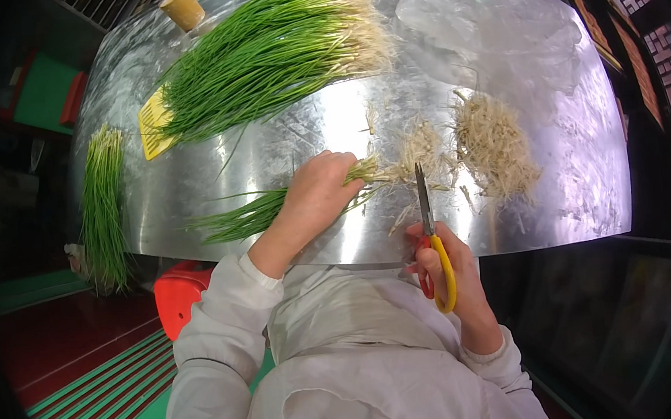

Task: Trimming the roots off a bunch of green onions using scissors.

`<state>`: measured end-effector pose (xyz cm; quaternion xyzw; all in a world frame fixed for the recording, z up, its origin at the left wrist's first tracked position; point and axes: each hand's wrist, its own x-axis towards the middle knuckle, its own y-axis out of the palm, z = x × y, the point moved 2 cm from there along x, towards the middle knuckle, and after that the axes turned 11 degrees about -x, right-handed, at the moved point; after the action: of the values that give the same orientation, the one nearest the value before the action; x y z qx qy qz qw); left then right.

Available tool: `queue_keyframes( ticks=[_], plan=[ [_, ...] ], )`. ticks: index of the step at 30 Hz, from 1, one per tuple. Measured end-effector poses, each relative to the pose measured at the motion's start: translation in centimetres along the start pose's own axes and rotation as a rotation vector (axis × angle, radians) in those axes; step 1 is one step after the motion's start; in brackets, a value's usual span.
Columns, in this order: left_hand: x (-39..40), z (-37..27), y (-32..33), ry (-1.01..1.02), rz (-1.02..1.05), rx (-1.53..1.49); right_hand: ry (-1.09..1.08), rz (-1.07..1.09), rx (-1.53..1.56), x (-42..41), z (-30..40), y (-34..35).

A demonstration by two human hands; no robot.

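Note:
My left hand [322,187] grips a small bunch of green chives [251,213], its pale root ends pointing right. A pair of scissors [432,230] with one red and one yellow handle is in my right hand [459,270]. The blades look closed and point away from me, just right of the bunch's root end. Loose trimmed roots [423,146] lie beyond the blade tips. Farther right sits a bigger heap of cut roots [494,146]. A large pile of chives with roots [277,45] lies at the back of the metal table [269,149].
A yellow slotted plastic piece [155,125] shows under the big pile's leaf ends. Another chive bunch [103,201] overhangs the table's left edge. A clear plastic bag [493,24] lies back right, and a tan cylinder [183,9] stands back left. A red stool [177,297] is below left.

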<state>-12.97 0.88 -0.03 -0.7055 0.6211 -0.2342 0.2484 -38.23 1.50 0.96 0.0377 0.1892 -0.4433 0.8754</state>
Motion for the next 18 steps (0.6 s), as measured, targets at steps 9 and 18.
queue_keyframes(
  ticks=[9, 18],
  plan=[
    [0.2, -0.7, -3.7, -0.278, 0.118, -0.612, -0.013, 0.080, -0.083, -0.4, 0.6, -0.1],
    [-0.6, -3.0, -4.4, -0.268, 0.069, -0.509, -0.196, 0.080, -0.312, -0.3, 2.5, 0.4]
  ],
)
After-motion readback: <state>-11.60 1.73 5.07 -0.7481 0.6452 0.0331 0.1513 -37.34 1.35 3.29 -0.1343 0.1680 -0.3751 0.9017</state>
